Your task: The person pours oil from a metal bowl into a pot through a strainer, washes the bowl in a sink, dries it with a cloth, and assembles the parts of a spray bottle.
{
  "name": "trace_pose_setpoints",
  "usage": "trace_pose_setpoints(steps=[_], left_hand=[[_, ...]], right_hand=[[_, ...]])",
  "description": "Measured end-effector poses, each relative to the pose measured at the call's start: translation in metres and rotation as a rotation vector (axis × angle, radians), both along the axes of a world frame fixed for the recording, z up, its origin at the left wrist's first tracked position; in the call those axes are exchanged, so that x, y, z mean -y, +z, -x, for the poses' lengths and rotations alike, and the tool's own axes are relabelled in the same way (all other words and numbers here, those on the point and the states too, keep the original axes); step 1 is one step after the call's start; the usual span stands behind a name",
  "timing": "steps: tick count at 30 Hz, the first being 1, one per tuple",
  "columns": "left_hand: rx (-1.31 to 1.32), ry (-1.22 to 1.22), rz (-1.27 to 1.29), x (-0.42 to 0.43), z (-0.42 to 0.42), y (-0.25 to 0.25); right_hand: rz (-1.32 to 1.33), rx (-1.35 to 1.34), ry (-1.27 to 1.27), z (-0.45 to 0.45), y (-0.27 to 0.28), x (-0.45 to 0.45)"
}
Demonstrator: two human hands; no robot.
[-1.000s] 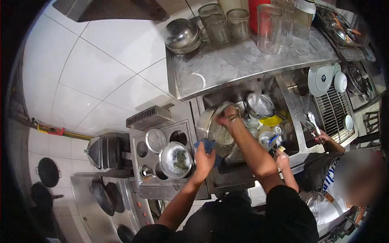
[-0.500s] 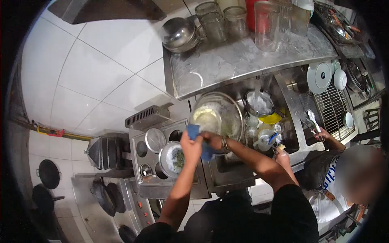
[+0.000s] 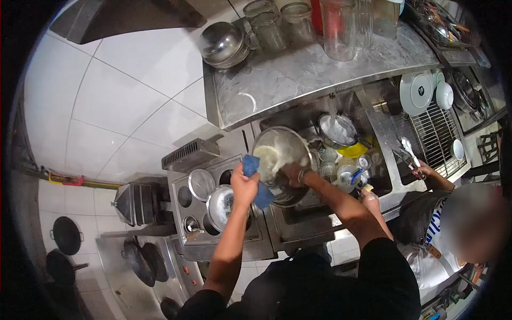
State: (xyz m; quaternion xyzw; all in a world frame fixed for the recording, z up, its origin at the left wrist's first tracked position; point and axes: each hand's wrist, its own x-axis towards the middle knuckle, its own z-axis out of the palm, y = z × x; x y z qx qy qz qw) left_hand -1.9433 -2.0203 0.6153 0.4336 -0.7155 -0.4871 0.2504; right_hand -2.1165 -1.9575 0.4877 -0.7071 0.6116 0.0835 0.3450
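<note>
My left hand (image 3: 245, 186) is closed on a blue cloth (image 3: 263, 196), at the left rim of a large metal bowl (image 3: 288, 140). The bowl is tilted over the left part of the sink. Inside it is my right hand (image 3: 293, 174), blurred, so its fingers and anything in them cannot be made out. Just left of my left hand, a smaller metal bowl (image 3: 220, 208) with suds rests on the steel counter. A pan (image 3: 338, 129) stands under running water right of the large bowl, beside a yellow dish (image 3: 353, 150) and glasses.
A person (image 3: 426, 250) stands at the right, hands over the sink with tongs (image 3: 409, 151) and a blue-handled item. Glass jars (image 3: 340, 32) and stacked metal bowls (image 3: 222, 44) line the shelf. White plates (image 3: 416, 94) sit by a wire rack (image 3: 434, 133). Dark pans hang lower left.
The large bowl has tilted and shifted. My left hand has moved left and slightly up with the cloth. My right hand went to the bowl's left rim, then back inside it.
</note>
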Motion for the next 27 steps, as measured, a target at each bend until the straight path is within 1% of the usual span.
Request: trace_pose_setpoints(steps=[1,2,3,4,5,6,7,8,9,10,11,12,13,14,15,16,17,19,20,21,22,23,24,25,26,27], left_hand=[[0.0,-0.002,0.001,-0.003,-0.006,-0.021],[-0.039,-0.039,0.034,-0.014,-0.004,-0.031],[-0.079,-0.078,0.065,-0.023,0.001,-0.037],[0.032,-0.127,0.131,-0.032,0.005,-0.026],[0.033,-0.13,0.127,-0.035,0.009,-0.029],[-0.033,-0.113,0.152,-0.038,0.013,-0.032],[-0.101,-0.097,0.178,-0.04,0.017,-0.034],[0.029,-0.09,0.283,-0.033,0.014,-0.028],[0.026,-0.097,0.283,-0.031,0.012,-0.021],[-0.101,-0.04,0.239,-0.029,0.012,-0.013],[-0.223,0.019,0.191,-0.026,0.011,-0.006],[-0.155,0.068,0.282,-0.022,0.005,0.002],[-0.152,0.065,0.277,-0.02,0.0,0.007],[-0.137,0.093,0.267,-0.02,-0.002,0.012],[-0.127,0.12,0.258,-0.019,-0.003,0.014],[-0.044,0.11,0.271,-0.02,-0.007,0.013],[-0.049,0.104,0.264,-0.026,-0.004,0.015],[0.08,0.069,0.401,-0.045,0.004,0.024],[0.041,0.051,0.488,-0.05,0.011,0.023],[0.033,0.047,0.483,-0.053,0.016,0.018],[0.096,0.038,0.566,-0.055,0.019,0.009],[0.16,0.025,0.647,-0.057,0.022,0.0],[0.167,0.008,0.732,-0.055,0.026,-0.006],[0.159,0.0,0.724,-0.052,0.024,-0.007],[0.2,0.032,0.627,-0.047,0.02,-0.008],[0.243,0.064,0.531,-0.046,0.019,-0.002]], right_hand=[[0.216,-0.046,-0.366,0.001,-0.026,0.001],[0.432,-0.093,-0.735,-0.001,-0.066,0.011],[0.432,-0.095,-0.741,-0.009,-0.093,0.032],[0.733,0.332,-1.103,-0.023,-0.113,0.061],[0.856,0.556,-1.287,-0.032,-0.113,0.068],[1.02,0.789,-1.439,-0.041,-0.102,0.073],[0.799,0.915,-1.226,-0.05,-0.094,0.066],[0.581,1.018,-1.007,-0.056,-0.072,0.053],[0.477,1.061,-0.897,-0.062,-0.053,0.042],[0.372,1.097,-0.786,-0.067,-0.031,0.029],[0.416,1.191,-0.748,-0.075,-0.007,0.014],[0.454,1.289,-0.711,-0.082,0.014,0.0],[0.451,1.29,-0.717,-0.078,0.035,-0.015],[0.371,0.74,-0.561,-0.068,0.053,-0.035],[0.278,0.193,-0.387,-0.056,0.059,-0.051],[0.273,0.185,-0.392,-0.043,0.051,-0.061],[0.377,-0.033,-0.406,-0.031,0.036,-0.068],[0.47,-0.255,-0.418,-0.03,0.016,-0.069],[0.38,-0.056,-0.583,-0.041,0.009,-0.062],[0.286,0.146,-0.742,-0.054,-0.004,-0.055],[0.421,0.447,-0.796,-0.08,-0.041,-0.047],[0.464,0.831,-0.83,-0.097,-0.042,-0.043],[0.506,1.214,-0.847,-0.106,-0.042,-0.039],[0.507,1.204,-0.86,-0.112,-0.046,-0.04],[0.455,1.18,-0.886,-0.115,-0.052,-0.042],[0.403,1.158,-0.912,-0.112,-0.039,-0.047]])
